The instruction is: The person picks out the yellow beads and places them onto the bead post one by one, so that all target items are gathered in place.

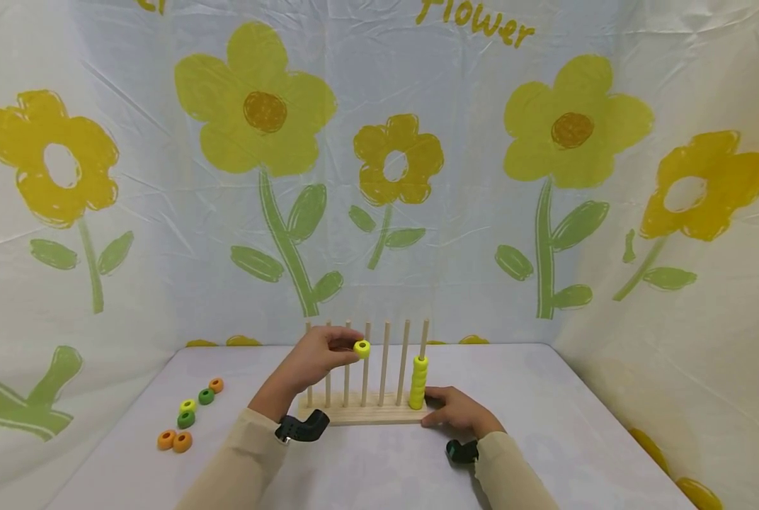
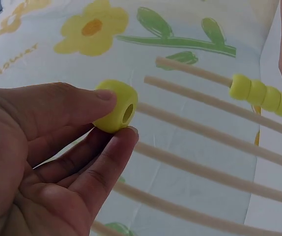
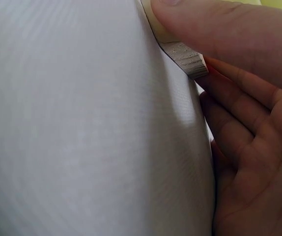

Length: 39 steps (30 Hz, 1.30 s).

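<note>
My left hand [image 1: 316, 356] pinches a yellow bead [image 1: 362, 348] between thumb and fingertips, raised near the upper part of the pegs. In the left wrist view the hole of the bead [image 2: 115, 106] shows at its side. A wooden peg rack [image 1: 379, 414] with several upright pegs stands on the table. Its rightmost peg carries a stack of yellow beads [image 1: 419, 382]. My right hand [image 1: 459, 411] grips the right end of the rack's base, thumb in front and fingers behind. The right wrist view shows the base end [image 3: 187, 59] between thumb and fingers.
Loose beads lie at the table's left: orange ones [image 1: 182, 442], green ones [image 1: 206, 397] and a yellow one [image 1: 187, 406]. A flower-printed cloth [image 1: 456, 269] hangs behind the white table [image 1: 379, 474] and along its sides.
</note>
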Each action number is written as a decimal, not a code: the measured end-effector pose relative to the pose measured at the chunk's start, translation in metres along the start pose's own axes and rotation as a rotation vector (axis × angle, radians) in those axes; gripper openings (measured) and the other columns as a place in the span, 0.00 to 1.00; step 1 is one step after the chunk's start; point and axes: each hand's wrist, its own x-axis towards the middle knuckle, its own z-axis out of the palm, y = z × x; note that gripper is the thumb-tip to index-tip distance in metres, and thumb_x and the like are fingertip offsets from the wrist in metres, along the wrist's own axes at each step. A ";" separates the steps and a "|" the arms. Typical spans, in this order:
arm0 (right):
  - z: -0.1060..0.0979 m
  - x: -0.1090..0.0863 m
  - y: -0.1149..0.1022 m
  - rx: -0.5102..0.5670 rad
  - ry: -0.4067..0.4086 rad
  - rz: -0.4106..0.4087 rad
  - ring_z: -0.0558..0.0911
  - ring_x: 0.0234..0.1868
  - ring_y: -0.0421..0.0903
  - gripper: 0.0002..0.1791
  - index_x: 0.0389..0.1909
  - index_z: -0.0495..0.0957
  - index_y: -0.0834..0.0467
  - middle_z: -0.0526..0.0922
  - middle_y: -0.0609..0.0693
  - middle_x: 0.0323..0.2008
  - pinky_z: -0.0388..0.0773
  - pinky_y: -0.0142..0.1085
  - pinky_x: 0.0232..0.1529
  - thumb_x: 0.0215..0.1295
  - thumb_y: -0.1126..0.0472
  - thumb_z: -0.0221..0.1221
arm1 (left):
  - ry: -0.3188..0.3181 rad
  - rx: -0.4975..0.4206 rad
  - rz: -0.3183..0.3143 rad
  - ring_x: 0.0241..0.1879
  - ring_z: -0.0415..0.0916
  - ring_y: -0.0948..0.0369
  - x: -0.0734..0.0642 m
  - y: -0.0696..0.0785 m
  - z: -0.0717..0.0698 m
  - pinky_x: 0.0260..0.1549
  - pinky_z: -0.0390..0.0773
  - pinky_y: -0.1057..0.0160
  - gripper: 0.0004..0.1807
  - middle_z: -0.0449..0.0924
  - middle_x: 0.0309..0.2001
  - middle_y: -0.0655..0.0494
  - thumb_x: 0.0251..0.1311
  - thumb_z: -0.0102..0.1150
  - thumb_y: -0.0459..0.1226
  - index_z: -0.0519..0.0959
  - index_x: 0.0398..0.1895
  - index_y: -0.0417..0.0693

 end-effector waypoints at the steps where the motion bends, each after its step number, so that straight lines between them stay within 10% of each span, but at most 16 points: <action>1: 0.000 0.000 0.000 0.000 -0.001 -0.002 0.62 0.71 0.63 0.41 0.65 0.72 0.56 0.70 0.58 0.67 0.52 0.66 0.68 0.47 0.53 0.73 | 0.001 0.000 0.002 0.53 0.79 0.55 0.001 0.002 0.001 0.53 0.79 0.55 0.19 0.82 0.53 0.50 0.62 0.63 0.38 0.78 0.56 0.45; 39: -0.001 0.001 0.000 0.015 0.001 0.011 0.63 0.70 0.62 0.41 0.64 0.73 0.57 0.72 0.58 0.66 0.52 0.66 0.68 0.45 0.54 0.74 | 0.061 0.016 0.022 0.51 0.81 0.57 0.062 0.047 0.043 0.50 0.80 0.57 0.19 0.83 0.50 0.52 0.62 0.62 0.37 0.79 0.56 0.46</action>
